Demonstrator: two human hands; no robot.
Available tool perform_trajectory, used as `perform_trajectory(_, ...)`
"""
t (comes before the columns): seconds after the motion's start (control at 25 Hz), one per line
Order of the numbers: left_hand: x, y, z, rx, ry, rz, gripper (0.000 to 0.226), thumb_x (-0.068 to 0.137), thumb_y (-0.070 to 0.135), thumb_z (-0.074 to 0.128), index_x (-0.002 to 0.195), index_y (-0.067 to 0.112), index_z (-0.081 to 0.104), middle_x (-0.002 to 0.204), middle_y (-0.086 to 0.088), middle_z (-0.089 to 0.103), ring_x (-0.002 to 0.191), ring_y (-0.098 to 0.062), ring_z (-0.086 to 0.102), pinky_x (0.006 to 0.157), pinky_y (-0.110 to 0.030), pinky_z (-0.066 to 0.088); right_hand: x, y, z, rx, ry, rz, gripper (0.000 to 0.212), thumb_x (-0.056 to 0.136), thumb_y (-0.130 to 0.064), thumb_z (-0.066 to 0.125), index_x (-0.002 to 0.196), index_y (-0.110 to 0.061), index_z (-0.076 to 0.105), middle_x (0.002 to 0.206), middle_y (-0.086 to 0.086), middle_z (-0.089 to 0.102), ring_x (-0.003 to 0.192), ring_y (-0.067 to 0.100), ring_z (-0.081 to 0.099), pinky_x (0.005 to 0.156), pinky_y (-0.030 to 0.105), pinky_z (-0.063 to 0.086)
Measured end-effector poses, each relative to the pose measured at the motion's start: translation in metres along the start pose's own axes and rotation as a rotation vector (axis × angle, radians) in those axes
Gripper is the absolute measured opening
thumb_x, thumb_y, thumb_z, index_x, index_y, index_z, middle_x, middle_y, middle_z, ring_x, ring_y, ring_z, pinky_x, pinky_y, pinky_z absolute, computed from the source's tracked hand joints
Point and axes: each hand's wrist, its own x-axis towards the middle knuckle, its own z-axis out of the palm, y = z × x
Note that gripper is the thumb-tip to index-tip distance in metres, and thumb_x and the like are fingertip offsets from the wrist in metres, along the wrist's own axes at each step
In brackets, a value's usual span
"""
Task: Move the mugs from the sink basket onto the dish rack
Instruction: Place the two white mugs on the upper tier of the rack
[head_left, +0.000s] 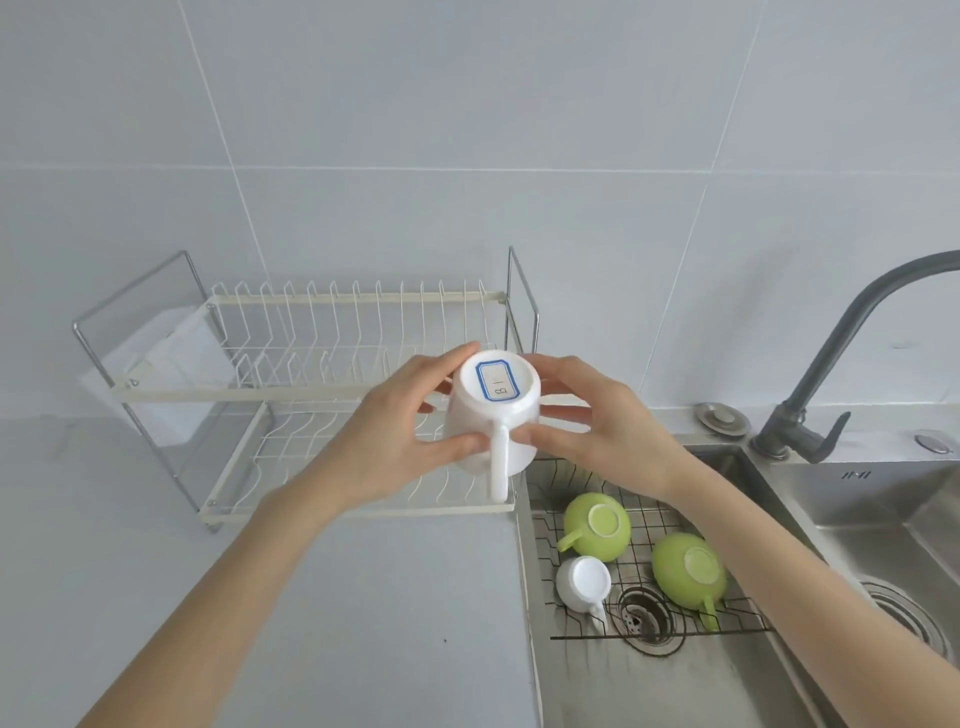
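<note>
A white mug (491, 415) hangs upside down in the air, its base with a blue-edged label facing me and its handle pointing toward me. My left hand (395, 431) grips its left side and my right hand (597, 421) its right side. The mug is over the right end of the cream wire dish rack (311, 395), just above the lower tier. In the black wire sink basket (670, 519) lie two green mugs (597, 525) (688, 569) and a small white mug (584, 582), all upside down.
The two-tier rack stands on the grey counter (389, 597) against the tiled wall, with a white cutlery holder (171, 369) at its left end. A grey faucet (831, 364) rises to the right of the steel sink (675, 686). A drain (641, 613) sits below the basket.
</note>
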Motion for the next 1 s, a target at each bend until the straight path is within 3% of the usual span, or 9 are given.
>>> perform_trajectory(0.08,0.012,0.003,-0.024,0.054,0.000,0.035,0.074,0.071,0.024,0.076,0.134,0.031,0.038,0.114,0.012,0.049,0.097,0.014,0.047,0.078,0.004,0.037,0.018,-0.017,-0.003,-0.074,-0.007,-0.026,0.051,0.078,-0.014,0.072,0.119,-0.030,0.047,0.115,-0.003,0.057,0.096,0.000,0.058,0.083,0.001,0.046)
perform_trajectory(0.16,0.026,0.006,-0.045,0.098,0.004,0.061,0.073,0.071,0.023,0.075,0.134,0.029,0.039,0.113,0.014,0.047,0.092,0.013,0.048,0.076,0.000,0.039,0.040,-0.032,-0.007,-0.149,-0.031,-0.028,0.056,0.079,-0.016,0.071,0.128,-0.021,0.046,0.114,-0.006,0.056,0.097,0.004,0.058,0.083,0.007,0.049)
perform_trajectory(0.28,0.054,0.000,-0.068,0.104,-0.005,0.056,0.071,0.071,0.021,0.075,0.134,0.025,0.040,0.118,0.009,0.051,0.092,-0.002,0.053,0.076,-0.007,0.040,0.076,-0.050,-0.015,-0.342,-0.083,-0.009,0.066,0.081,-0.024,0.069,0.138,-0.019,0.036,0.118,-0.004,0.053,0.100,0.008,0.055,0.075,0.008,0.047)
perform_trajectory(0.4,0.087,-0.016,-0.080,0.098,-0.022,0.024,0.068,0.072,0.020,0.074,0.132,0.023,0.043,0.122,0.004,0.056,0.098,-0.010,0.053,0.075,-0.006,0.039,0.116,-0.055,-0.022,-0.519,-0.144,0.011,0.069,0.084,-0.029,0.065,0.142,-0.019,0.029,0.132,0.001,0.052,0.112,0.016,0.057,0.091,0.022,0.044)
perform_trajectory(0.56,0.125,-0.041,-0.077,0.094,-0.069,-0.021,0.064,0.073,0.018,0.074,0.131,0.022,0.045,0.109,0.006,0.054,0.095,-0.011,0.053,0.070,-0.003,0.038,0.163,-0.041,-0.019,-0.679,-0.236,0.088,0.072,0.085,-0.032,0.062,0.144,-0.016,0.023,0.137,0.005,0.050,0.120,0.022,0.053,0.102,0.034,0.044)
perform_trajectory(0.76,0.149,-0.073,-0.057,-0.012,-0.104,-0.144,0.060,0.073,0.021,0.075,0.126,0.018,0.048,0.109,0.004,0.054,0.095,-0.015,0.056,0.081,-0.022,0.040,0.202,-0.014,-0.012,-0.824,-0.372,0.195,0.066,0.082,-0.037,0.063,0.138,-0.018,0.033,0.128,0.009,0.055,0.115,0.028,0.053,0.098,0.044,0.047)
perform_trajectory(1.0,0.153,-0.098,-0.036,-0.004,-0.178,-0.231,0.059,0.071,0.022,0.075,0.123,0.018,0.048,0.117,-0.002,0.058,0.093,-0.016,0.058,0.069,-0.017,0.043,0.216,0.006,0.002,-0.929,-0.487,0.231,0.060,0.081,-0.036,0.064,0.131,-0.012,0.041,0.129,0.009,0.054,0.118,0.026,0.049,0.094,0.040,0.045)
